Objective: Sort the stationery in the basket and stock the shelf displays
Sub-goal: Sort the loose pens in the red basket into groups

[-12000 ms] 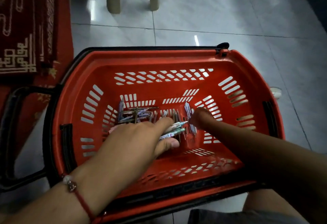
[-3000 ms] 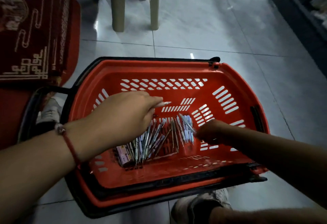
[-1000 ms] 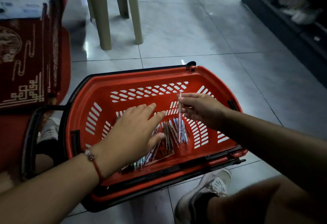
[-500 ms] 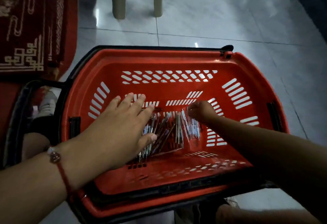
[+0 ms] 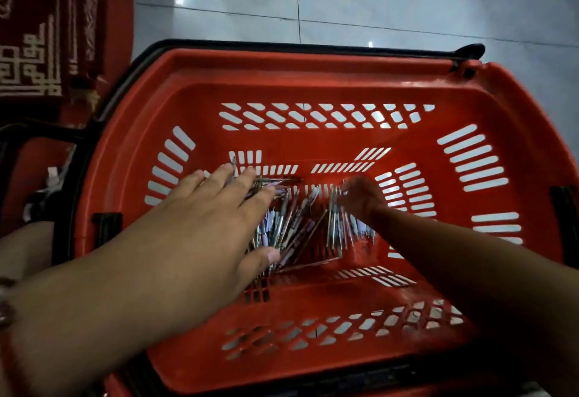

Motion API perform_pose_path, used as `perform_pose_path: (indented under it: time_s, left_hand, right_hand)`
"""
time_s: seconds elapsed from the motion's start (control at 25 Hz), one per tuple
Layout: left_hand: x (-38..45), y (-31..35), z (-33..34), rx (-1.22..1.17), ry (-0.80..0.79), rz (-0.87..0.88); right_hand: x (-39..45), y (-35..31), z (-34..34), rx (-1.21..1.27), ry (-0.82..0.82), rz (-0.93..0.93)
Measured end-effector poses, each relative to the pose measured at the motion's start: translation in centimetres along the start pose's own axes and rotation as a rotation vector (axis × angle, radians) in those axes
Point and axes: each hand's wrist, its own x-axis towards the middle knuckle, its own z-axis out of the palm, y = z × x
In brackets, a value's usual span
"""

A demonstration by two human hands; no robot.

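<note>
Barely begun, by the look of it — pens [image 5: 300, 224] heaped on the floor of the red basket [image 5: 313, 83], left hand [image 5: 200, 227] flat and open over them, right hand [image 5: 360, 196] blurred, grip unreadable — no shelf in sight.

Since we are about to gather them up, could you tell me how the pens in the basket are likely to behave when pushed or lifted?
The pens look thin and stiff, so probably light. Lying loose and crossed on the basket floor, they would likely roll or scatter when pushed. The left hand rests flat on some, perhaps steadying them.
</note>
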Motion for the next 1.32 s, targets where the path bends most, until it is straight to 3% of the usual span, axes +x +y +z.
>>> perform_pose_path:
  time_s: [0.12, 0.2, 0.28, 0.4, 0.56, 0.68, 0.96, 1.16, 1.32]
  left_hand:
    - [0.2, 0.2, 0.1, -0.007, -0.015, 0.003]
    - [0.3, 0.3, 0.0, -0.016, -0.002, 0.014]
    - [0.2, 0.7, 0.1, -0.024, 0.006, 0.029]
    - [0.0, 1.2, 0.3, -0.026, 0.003, 0.037]
    - [-0.4, 1.5, 0.6, -0.041, 0.019, 0.042]
    - [-0.5, 1.6, 0.6, -0.053, 0.021, 0.046]
    - [-0.3, 0.1, 0.2, -0.077, -0.005, 0.015]
    - [-0.6, 0.5, -0.1, -0.123, -0.009, 0.033]
    - [-0.6, 0.6, -0.1, -0.131, -0.002, 0.029]
  right_hand:
    - [-1.0, -1.2, -0.8, 0.202, -0.008, 0.036]
    - [-2.8, -1.9, -1.4, 0.153, -0.055, -0.086]
    - [-5.4, -2.8, -1.1, -0.193, -0.226, -0.336]
    - [-7.3, -3.3, 2.3, -0.605, -0.405, -0.543]
    - [-6.7, -3.2, 6.1, -0.933, -0.334, -0.836]
    - [-5.2, -2.7, 8.1, -0.989, -0.218, -0.919]
    - [-7.3, -4.3, 2.8, -0.660, -0.398, -0.706]
    - [-7.3, -2.3, 0.2, 0.020, -0.671, -0.055]
    - [-6.1, -2.1, 0.2, 0.498, -0.724, 0.164]
